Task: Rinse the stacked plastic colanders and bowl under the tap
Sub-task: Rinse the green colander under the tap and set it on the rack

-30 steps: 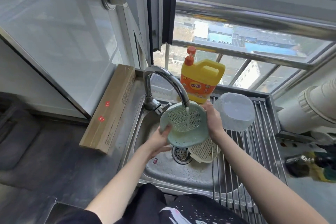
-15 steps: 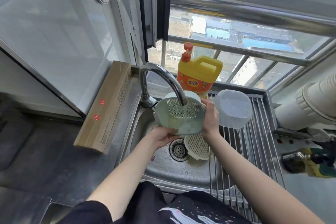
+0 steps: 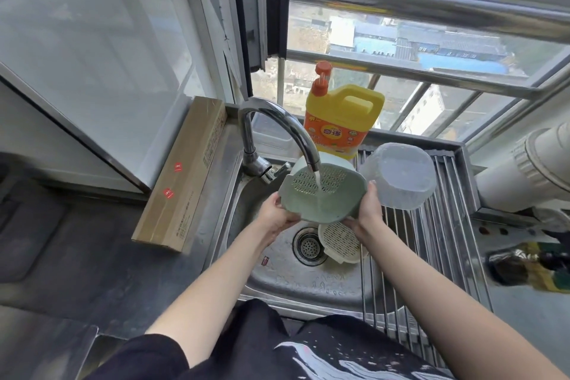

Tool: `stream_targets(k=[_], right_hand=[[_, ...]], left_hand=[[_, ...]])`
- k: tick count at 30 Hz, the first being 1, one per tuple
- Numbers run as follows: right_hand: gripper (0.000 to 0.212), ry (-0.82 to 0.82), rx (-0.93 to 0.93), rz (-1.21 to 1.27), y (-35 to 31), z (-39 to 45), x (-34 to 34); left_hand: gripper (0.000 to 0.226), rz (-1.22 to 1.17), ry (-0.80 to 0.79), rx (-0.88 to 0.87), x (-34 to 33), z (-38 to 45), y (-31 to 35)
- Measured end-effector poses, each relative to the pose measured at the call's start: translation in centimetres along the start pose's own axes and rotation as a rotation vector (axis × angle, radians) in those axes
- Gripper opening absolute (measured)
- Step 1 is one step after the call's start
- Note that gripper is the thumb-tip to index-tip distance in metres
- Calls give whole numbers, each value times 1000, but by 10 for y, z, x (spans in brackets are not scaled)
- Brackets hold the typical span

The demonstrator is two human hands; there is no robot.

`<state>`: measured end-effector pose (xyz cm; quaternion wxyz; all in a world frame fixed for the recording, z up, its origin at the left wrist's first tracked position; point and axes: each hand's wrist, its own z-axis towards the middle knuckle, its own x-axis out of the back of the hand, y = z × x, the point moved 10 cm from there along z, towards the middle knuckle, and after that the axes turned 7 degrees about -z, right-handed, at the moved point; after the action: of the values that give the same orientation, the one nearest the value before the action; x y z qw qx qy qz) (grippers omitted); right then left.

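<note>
A pale green colander [image 3: 320,199] is held upside down under the chrome tap [image 3: 277,123], and water runs onto its perforated base. My left hand [image 3: 274,213] grips its left rim and my right hand [image 3: 365,210] grips its right rim. A white rim shows behind the green colander, just under the spout. A cream colander [image 3: 340,242] lies in the steel sink [image 3: 296,281] beside the drain [image 3: 308,245]. A translucent plastic bowl [image 3: 401,176] rests tilted on the roll-up drying rack [image 3: 431,256] to the right.
A yellow detergent jug [image 3: 342,120] with an orange pump stands behind the sink. A long cardboard box [image 3: 182,176] lies left of the tap. Dark bottles [image 3: 530,265] lie at the far right below a white pipe [image 3: 530,170].
The green colander has turned from facing me with its inside under the stream to base up under the spout. Both hands slid down to its lower rim.
</note>
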<state>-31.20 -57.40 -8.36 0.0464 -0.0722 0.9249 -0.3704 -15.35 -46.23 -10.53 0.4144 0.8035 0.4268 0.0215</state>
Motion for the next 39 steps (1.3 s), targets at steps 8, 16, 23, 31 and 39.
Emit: stream_targets(k=[8,16,23,31,39], right_hand=[[33,0,101,-88,-12,2,-5],[41,-17,-72,-86,3,8,-9],[59,-145,-169,-46,22,-5,-39],[42,81,593,-543,-26,-37,-28],[50,55,1644,-2011,-14,-70,-77]], left_hand=[[43,-153,15,120,2,2,-17],[28,57,105,-137,14,-21,9],[24,236,278,-194,43,-48,21],[41,132,304,-16,58,-44,9],[62,14,181,191,44,-51,-19]])
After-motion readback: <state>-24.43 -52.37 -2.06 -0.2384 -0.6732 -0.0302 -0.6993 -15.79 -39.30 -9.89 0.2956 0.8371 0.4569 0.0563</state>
